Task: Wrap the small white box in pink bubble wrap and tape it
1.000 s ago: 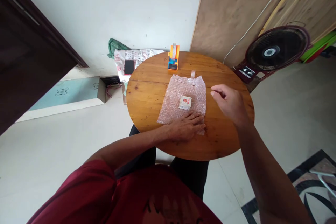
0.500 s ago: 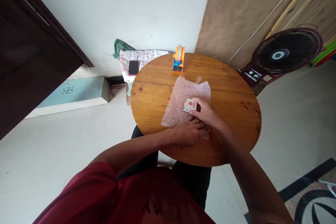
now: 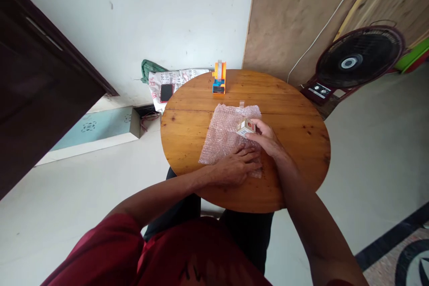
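A small printed cardboard box (image 3: 246, 128) is gripped between the thumb and fingers of my right hand (image 3: 266, 138). It is over a sheet of pinkish bubble wrap (image 3: 219, 132) on the round wooden table (image 3: 298, 143). My left hand (image 3: 236, 165) rests flat on the near part of the wrap, fingers stretched out. A short strip of clear tape (image 3: 241, 104) sticks up at the wrap's far edge.
An orange and blue tape dispenser (image 3: 219, 79) stands at the table's far edge. Left of it, beyond the table, a phone (image 3: 166, 93) lies on a white printed sack (image 3: 154, 85). A large black fan (image 3: 358, 60) stands behind on the right.
My right hand has turned the box, so more of its pale printed sides show. My left fingers have spread flatter on the wrap. The view has shifted slightly.
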Demonstrator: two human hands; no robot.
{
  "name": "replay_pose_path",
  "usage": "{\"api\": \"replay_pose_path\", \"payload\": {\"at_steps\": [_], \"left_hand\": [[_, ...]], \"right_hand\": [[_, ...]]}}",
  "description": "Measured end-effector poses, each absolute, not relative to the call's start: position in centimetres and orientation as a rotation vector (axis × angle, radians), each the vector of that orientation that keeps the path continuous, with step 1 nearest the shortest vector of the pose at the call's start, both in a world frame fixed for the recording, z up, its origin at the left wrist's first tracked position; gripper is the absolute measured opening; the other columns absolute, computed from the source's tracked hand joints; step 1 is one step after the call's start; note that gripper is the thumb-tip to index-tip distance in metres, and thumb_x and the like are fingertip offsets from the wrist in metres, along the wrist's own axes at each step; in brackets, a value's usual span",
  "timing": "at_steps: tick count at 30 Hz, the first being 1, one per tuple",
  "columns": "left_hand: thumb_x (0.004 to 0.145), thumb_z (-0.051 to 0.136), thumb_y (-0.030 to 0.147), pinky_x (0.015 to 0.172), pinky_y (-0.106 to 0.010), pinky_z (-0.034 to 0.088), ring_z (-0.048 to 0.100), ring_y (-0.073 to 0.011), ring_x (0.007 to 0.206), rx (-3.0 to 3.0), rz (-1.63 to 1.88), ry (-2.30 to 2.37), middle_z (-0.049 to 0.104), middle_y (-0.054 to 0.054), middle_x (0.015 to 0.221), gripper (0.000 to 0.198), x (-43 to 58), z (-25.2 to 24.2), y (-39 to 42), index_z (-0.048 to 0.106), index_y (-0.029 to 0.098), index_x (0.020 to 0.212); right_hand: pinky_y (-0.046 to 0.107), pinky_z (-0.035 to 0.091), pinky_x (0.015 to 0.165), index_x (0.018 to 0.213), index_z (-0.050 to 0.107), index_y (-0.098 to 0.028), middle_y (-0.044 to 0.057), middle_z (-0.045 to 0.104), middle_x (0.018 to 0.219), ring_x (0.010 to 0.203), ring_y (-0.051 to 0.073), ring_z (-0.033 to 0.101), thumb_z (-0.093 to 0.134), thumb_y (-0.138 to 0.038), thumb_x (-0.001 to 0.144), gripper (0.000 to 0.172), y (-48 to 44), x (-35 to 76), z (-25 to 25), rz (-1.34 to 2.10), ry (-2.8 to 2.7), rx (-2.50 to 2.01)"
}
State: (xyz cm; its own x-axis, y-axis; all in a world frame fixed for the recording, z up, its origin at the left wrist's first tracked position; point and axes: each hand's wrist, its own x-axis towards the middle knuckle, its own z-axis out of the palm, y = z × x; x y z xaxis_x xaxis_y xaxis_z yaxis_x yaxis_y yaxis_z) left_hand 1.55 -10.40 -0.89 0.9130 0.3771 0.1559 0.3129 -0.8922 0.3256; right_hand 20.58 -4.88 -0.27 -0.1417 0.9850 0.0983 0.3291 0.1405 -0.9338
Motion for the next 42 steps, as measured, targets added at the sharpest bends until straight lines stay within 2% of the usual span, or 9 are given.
{"api": "replay_pose_path", "payload": {"at_steps": [8, 11, 14, 19, 25, 29, 34, 39, 42], "left_hand": [[0.089, 0.044, 0.004, 0.118, -0.036, 0.041, 0.049, -0.0218, 0.14, 2.6, 0.503, 0.52, 0.057, -0.009, 0.144, 0.045, 0.3, 1.9, -9.6, 0.065, 0.017, 0.126], [0.089, 0.044, 0.006, 0.114, -0.038, 0.045, 0.055, -0.0209, 0.131, 2.59, 0.552, 0.704, 0.063, -0.01, 0.134, 0.04, 0.1, 2.1, -8.5, 0.068, 0.017, 0.119], [0.092, 0.056, 0.023, 0.115, -0.05, 0.04, 0.05, -0.031, 0.135, 2.678, 0.486, 0.887, 0.057, -0.014, 0.142, 0.031, 0.0, 1.3, -7.6, 0.068, 0.016, 0.12], [0.094, 0.052, 0.057, 0.123, -0.058, 0.021, 0.033, -0.0396, 0.148, 2.751, 0.367, 0.919, 0.039, -0.021, 0.157, 0.067, -0.4, -0.8, -7.4, 0.05, 0.015, 0.147], [0.095, 0.048, 0.06, 0.125, -0.055, 0.017, 0.032, -0.0378, 0.149, 2.762, 0.379, 0.928, 0.038, -0.021, 0.158, 0.067, -0.5, -1.4, -7.7, 0.051, 0.017, 0.146], [0.094, 0.049, 0.06, 0.124, -0.056, 0.018, 0.034, -0.038, 0.148, 2.769, 0.39, 0.944, 0.04, -0.02, 0.157, 0.067, -0.3, -1.4, -7.7, 0.053, 0.017, 0.144], [0.094, 0.05, 0.059, 0.124, -0.057, 0.017, 0.033, -0.0379, 0.149, 2.757, 0.375, 0.963, 0.039, -0.019, 0.158, 0.066, -0.3, -1.2, -8.0, 0.051, 0.017, 0.146], [0.095, 0.049, 0.058, 0.125, -0.059, 0.019, 0.031, -0.0385, 0.149, 2.745, 0.395, 0.954, 0.04, -0.019, 0.157, 0.066, -0.3, -1.2, -8.0, 0.051, 0.016, 0.145], [0.097, 0.046, 0.052, 0.127, -0.057, 0.019, 0.033, -0.0337, 0.149, 2.702, 0.44, 0.983, 0.044, -0.014, 0.155, 0.058, 0.0, -1.7, -7.9, 0.05, 0.02, 0.145]], "right_hand": [[0.038, 0.045, 0.102, 0.12, 0.064, -0.024, 0.001, 0.072, 0.116, 0.111, 0.024, 0.065, 0.077, -0.033, 0.072, 0.051, -4.8, 21.5, -0.8, 1.212, -1.452, -1.131], [0.037, 0.045, 0.102, 0.12, 0.064, -0.024, 0.001, 0.072, 0.116, 0.11, 0.023, 0.065, 0.078, -0.033, 0.073, 0.05, -4.7, 21.6, -1.3, 1.224, -1.398, -1.122], [0.037, 0.046, 0.101, 0.117, 0.065, -0.024, 0.001, 0.074, 0.113, 0.107, 0.023, 0.066, 0.079, -0.032, 0.069, 0.051, -4.4, 21.6, -1.7, 1.227, -1.304, -1.129], [0.039, 0.046, 0.102, 0.115, 0.065, -0.023, 0.002, 0.074, 0.111, 0.105, 0.023, 0.067, 0.079, -0.033, 0.067, 0.051, -4.6, 21.7, -1.0, 1.177, -1.247, -1.189], [0.042, 0.049, 0.096, 0.11, 0.067, -0.023, 0.003, 0.074, 0.105, 0.098, 0.025, 0.068, 0.074, -0.035, 0.072, 0.041, -7.8, 24.6, 3.4, 1.033, -1.47, -1.536], [0.049, 0.051, 0.095, 0.12, 0.062, -0.021, 0.01, 0.073, 0.111, 0.1, 0.029, 0.069, 0.073, -0.04, 0.072, 0.053, -9.5, 29.0, 3.3, 0.859, -1.491, -1.773], [0.063, 0.041, 0.106, 0.133, 0.056, -0.018, 0.019, 0.063, 0.134, 0.125, 0.04, 0.057, 0.074, -0.039, 0.07, 0.069, -10.8, 31.0, 3.0, 0.193, -1.659, -1.941], [0.051, 0.049, 0.105, 0.118, 0.066, -0.024, 0.011, 0.068, 0.126, 0.119, 0.028, 0.063, 0.059, -0.034, 0.09, 0.03, -12.6, 22.4, 6.2, 0.166, -1.817, -1.528], [0.045, 0.049, 0.108, 0.119, 0.065, -0.026, 0.008, 0.068, 0.127, 0.122, 0.024, 0.061, 0.05, -0.028, 0.096, 0.027, -12.3, 15.4, 6.3, 0.426, -2.039, -1.269]]}}
